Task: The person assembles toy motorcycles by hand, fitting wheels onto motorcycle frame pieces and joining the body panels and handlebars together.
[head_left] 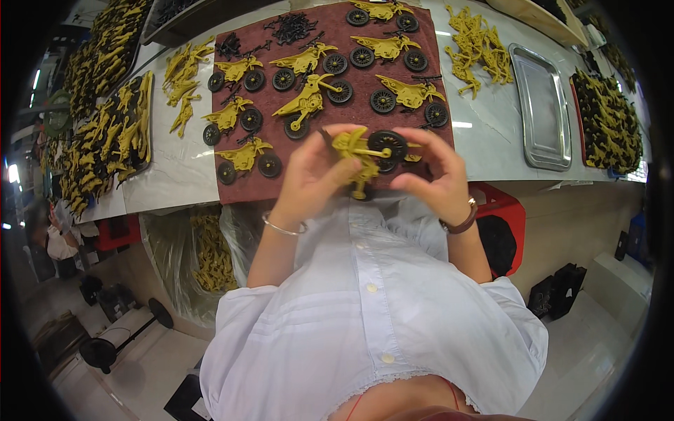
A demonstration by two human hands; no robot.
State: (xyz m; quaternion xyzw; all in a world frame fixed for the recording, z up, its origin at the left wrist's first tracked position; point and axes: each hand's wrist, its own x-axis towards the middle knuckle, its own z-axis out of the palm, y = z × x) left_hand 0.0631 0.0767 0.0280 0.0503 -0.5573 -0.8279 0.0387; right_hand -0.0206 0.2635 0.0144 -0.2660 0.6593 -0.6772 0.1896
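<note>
A yellow toy motorcycle (356, 149) with black wheels is held up over the near edge of the red cloth. My left hand (316, 172) grips its yellow body, with the thumb across the side facing me. My right hand (437, 172) curves around the other end, its fingertips at the black wheel (387, 146) and its thumb below. The palm hides part of what lies between those fingers. Beyond my hands, several similar toy motorcycles (303, 105) lie in rows on the dark red cloth (270, 140).
Small black parts (293, 28) are heaped at the cloth's far side. Yellow parts lie in a left pile (186, 77) and a right pile (481, 49). A metal tray (516, 105) is at the right, beside stacked toys (607, 123). Below the table is a red bin (516, 210).
</note>
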